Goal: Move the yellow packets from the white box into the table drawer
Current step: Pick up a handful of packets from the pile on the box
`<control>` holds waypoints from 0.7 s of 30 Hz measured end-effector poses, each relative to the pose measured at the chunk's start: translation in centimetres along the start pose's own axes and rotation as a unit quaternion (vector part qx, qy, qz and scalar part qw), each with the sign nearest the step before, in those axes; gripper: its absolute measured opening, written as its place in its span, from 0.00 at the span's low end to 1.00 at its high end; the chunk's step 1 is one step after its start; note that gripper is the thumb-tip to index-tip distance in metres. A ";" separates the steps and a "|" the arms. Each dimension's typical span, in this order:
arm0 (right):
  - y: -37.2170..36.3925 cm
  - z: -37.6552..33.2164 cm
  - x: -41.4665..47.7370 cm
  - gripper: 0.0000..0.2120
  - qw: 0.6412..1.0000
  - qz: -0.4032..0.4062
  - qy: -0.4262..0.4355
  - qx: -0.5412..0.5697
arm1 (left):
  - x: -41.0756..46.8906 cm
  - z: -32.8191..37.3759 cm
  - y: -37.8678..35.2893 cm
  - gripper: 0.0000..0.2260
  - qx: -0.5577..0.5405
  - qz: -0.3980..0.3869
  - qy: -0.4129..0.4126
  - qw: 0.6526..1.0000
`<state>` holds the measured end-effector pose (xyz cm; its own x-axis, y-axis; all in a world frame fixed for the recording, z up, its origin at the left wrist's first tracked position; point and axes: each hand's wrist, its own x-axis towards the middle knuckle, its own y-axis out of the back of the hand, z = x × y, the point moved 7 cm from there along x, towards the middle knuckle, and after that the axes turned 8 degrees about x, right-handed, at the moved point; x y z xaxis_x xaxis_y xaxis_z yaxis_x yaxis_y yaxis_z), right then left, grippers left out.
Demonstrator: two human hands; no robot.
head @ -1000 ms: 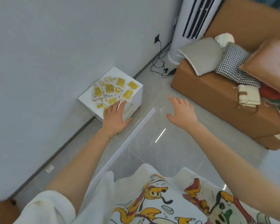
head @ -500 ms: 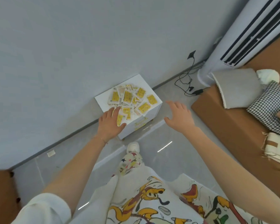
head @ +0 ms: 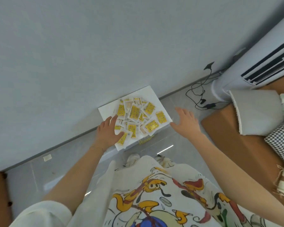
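You are at the pick-up step, I judge. Your left hand [head: 107, 133] is resting with fingers spread on the nearest yellow packets [head: 135, 117], which are lying heaped at the top of the white box [head: 148, 94] between your hands. Your right hand [head: 185, 120] is hovering open and empty just beside the box's right edge. The next move is calling for a gathering pinch. The wall [head: 88, 54] is closing off the far side, open floor [head: 174, 95] is lying beyond your right hand, short of the cables [head: 201, 97], and no drawer is showing.
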<state>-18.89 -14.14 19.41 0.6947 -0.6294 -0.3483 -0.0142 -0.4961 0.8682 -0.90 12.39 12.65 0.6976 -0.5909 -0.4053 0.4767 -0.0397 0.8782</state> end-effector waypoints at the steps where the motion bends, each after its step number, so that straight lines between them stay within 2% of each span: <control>1: -0.4 0.1 1.1 0.32 1.000 -0.010 -0.002 -0.003 | 0.3 -0.2 -0.4 0.36 -0.008 -0.010 0.012 1.000; 5: -2.4 0.7 5.2 0.33 0.998 -0.056 -0.006 0.005 | 1.4 -1.4 -2.2 0.35 -0.032 -0.036 0.068 0.997; 9: -5.3 2.1 9.0 0.35 0.993 -0.120 -0.012 -0.013 | 2.5 -2.2 -3.9 0.35 -0.080 -0.010 0.146 0.986; 11: -7.1 3.1 10.7 0.35 0.988 -0.154 -0.020 -0.025 | 3.3 -2.4 -5.7 0.35 -0.111 -0.028 0.187 0.976; 15: -11.6 5.5 14.4 0.37 0.981 -0.187 -0.037 -0.041 | 5.9 -3.1 -11.3 0.38 -0.154 -0.070 0.251 0.953; 21: -21.7 9.7 20.6 0.45 0.980 -0.189 -0.060 -0.034 | 10.5 -4.7 -23.2 0.40 -0.188 -0.092 0.301 0.930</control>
<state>-11.21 -22.14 -10.03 0.5513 -0.4765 -0.6848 0.2789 -0.6683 0.6896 -2.13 10.86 -13.22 0.7046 -0.0386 -0.7085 0.6925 0.2551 0.6748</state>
